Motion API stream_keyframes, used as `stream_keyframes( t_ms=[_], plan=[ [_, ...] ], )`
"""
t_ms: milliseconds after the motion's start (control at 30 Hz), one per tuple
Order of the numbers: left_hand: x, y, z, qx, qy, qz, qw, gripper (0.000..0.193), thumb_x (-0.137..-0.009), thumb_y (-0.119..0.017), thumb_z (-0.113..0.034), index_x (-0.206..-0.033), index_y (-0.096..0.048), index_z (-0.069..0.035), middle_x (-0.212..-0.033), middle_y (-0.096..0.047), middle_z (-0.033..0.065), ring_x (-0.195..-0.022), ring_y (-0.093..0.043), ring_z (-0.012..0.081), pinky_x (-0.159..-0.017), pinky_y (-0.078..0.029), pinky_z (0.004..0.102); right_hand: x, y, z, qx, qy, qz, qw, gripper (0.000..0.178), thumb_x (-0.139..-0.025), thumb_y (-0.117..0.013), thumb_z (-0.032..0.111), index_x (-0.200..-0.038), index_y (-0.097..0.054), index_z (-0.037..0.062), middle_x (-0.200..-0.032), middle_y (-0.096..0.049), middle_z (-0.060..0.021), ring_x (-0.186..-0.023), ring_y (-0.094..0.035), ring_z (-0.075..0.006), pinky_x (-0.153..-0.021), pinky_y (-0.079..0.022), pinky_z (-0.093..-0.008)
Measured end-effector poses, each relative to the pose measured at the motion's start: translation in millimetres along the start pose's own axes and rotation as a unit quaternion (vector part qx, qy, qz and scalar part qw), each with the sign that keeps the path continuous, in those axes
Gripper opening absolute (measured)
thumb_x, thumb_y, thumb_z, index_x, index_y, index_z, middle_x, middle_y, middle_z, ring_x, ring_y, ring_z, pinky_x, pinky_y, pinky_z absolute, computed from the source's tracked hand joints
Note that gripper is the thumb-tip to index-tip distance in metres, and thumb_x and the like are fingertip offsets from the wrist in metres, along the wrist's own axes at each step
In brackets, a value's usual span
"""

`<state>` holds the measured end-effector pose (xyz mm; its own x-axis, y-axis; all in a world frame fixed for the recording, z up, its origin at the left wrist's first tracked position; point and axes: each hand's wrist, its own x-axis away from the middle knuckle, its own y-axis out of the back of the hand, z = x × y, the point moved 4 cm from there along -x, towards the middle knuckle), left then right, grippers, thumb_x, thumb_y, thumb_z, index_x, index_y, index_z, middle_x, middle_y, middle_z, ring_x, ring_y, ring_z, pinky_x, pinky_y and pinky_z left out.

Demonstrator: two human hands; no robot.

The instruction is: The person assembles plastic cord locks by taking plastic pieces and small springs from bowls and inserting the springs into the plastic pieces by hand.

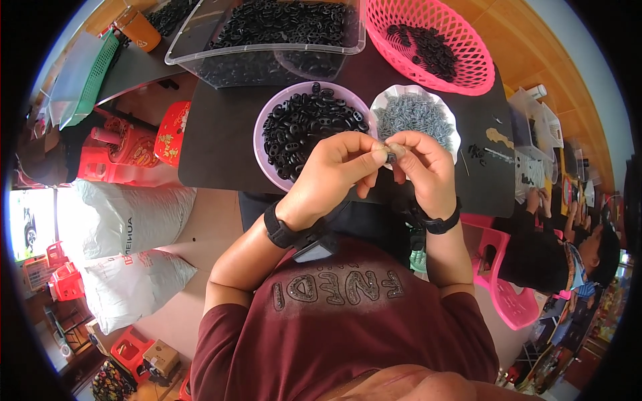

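Both of my hands meet over the near edge of the dark table. Between the fingertips is a small black plastic piece (391, 158), mostly covered by my thumbs. My left hand (340, 166) pinches it from one side, and my right hand (429, 175) grips it from the other. Just beyond my left hand stands a lilac bowl (259, 148) heaped with black oval pieces that have holes. A white scalloped bowl (455, 142) holding many small grey translucent parts sits behind my right hand. Whether one of those grey parts is in my fingers, I cannot tell.
A clear bin (261, 50) of black pieces stands at the table's far side. Right of it is a pink woven basket (483, 67) with more black pieces. White sacks (134, 220) lie on the floor at left. At right, another person sits near a pink chair (511, 304).
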<state>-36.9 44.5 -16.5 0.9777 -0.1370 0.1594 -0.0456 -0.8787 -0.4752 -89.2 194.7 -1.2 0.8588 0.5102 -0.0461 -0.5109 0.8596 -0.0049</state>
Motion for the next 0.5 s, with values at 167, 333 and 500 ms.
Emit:
stream_keyframes(
  t_ms=[167, 333, 500],
  plan=[
    [-6, -2, -2, 0.112, 0.060, 0.051, 0.991, 0.017, -0.097, -0.057, -0.016, -0.097, -0.061, 0.001, -0.079, -0.060, 0.0026, -0.061, -0.051, 0.0070, -0.053, -0.040, 0.0207, 2, 3, 6, 0.072, 0.080, -0.013, 0.994, 0.013, -0.095, -0.060, 0.010, -0.102, -0.065, 0.0002, -0.078, -0.064, -0.0008, -0.064, -0.054, -0.0047, -0.057, -0.043, -0.0187],
    [-11, -5, 2, 0.166, 0.101, 0.070, 0.978, 0.017, -0.097, -0.058, -0.016, -0.097, -0.061, 0.001, -0.082, -0.060, 0.0041, -0.062, -0.050, 0.0075, -0.052, -0.040, 0.0210, 5, 9, 13, 0.128, 0.144, -0.003, 0.981, 0.014, -0.096, -0.060, 0.011, -0.101, -0.066, 0.0005, -0.080, -0.065, -0.0023, -0.066, -0.057, -0.0061, -0.059, -0.046, -0.0196],
    [-14, -18, -4, 0.035, 0.059, 0.058, 0.996, 0.017, -0.097, -0.059, -0.015, -0.097, -0.061, 0.002, -0.081, -0.059, 0.0031, -0.062, -0.050, 0.0072, -0.053, -0.040, 0.0205, 8, 18, -1, -0.040, 0.003, -0.023, 0.999, 0.014, -0.096, -0.061, 0.015, -0.097, -0.064, 0.0015, -0.078, -0.063, -0.0010, -0.063, -0.055, -0.0054, -0.056, -0.045, -0.0185]
  ],
)
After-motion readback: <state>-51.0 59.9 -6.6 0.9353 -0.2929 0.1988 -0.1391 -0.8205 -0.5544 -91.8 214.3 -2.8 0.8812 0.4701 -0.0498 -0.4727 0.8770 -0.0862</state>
